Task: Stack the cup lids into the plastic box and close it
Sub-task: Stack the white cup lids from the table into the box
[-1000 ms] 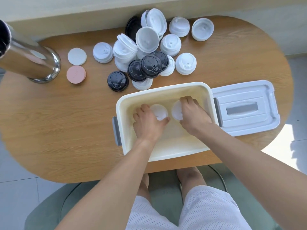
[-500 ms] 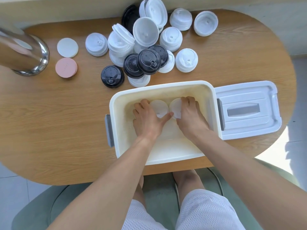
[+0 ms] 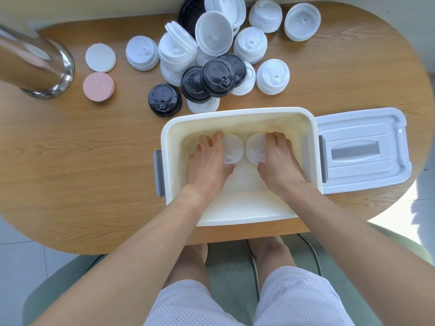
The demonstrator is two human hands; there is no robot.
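Plastic box (image 3: 237, 114): open, on the tabletop (image 3: 94, 165), at its near edge.
Left hand (image 3: 208, 161): inside the box, grip curled round a white lid (image 3: 233, 149).
Right hand (image 3: 280, 161): inside the box, grip curled round a second white lid (image 3: 255, 148); the two lids sit side by side, nearly touching.
Box cover (image 3: 362, 149): flat on the tabletop, touching the box's right side.
Loose lids (image 3: 211, 55): white and black, heaped just beyond the box.
Black lid (image 3: 164, 100): alone, beyond the box's far left corner.
Metal cylinder (image 3: 35, 62): far left of the box.
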